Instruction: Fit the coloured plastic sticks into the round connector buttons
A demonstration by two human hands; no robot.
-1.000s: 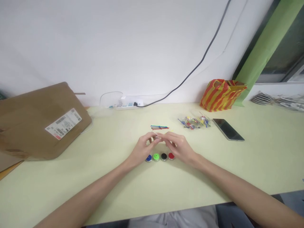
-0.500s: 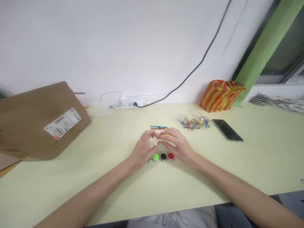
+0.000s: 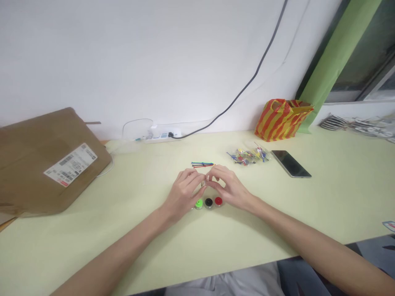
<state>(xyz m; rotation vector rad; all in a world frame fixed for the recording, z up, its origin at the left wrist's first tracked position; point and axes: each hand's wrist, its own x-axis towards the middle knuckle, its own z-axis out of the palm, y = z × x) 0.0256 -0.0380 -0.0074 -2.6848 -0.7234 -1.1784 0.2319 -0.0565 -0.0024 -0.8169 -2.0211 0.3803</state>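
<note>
My left hand (image 3: 184, 192) and my right hand (image 3: 227, 186) meet fingertip to fingertip over the table. Both pinch a small white piece (image 3: 203, 183), mostly covered by my fingers; its exact kind I cannot make out. Just below the hands sit a green round piece (image 3: 199, 203), a black round piece (image 3: 209, 202) and a red round piece (image 3: 218, 200), each on a clear base. My left fingers partly hide the green one. Beyond the fingertips lie several thin coloured sticks (image 3: 202, 164), blue, black and red.
Clear bags of small coloured parts (image 3: 248, 156) lie right of the sticks, then a dark tablet (image 3: 291, 163). A striped bag (image 3: 282, 121) stands at the back. A cardboard box (image 3: 55, 164) is at the left, a power strip (image 3: 163, 135) by the wall.
The view has shifted a little. My fingertips have drawn closer together around the white piece, which shows less now. My right fingers are more curled.
</note>
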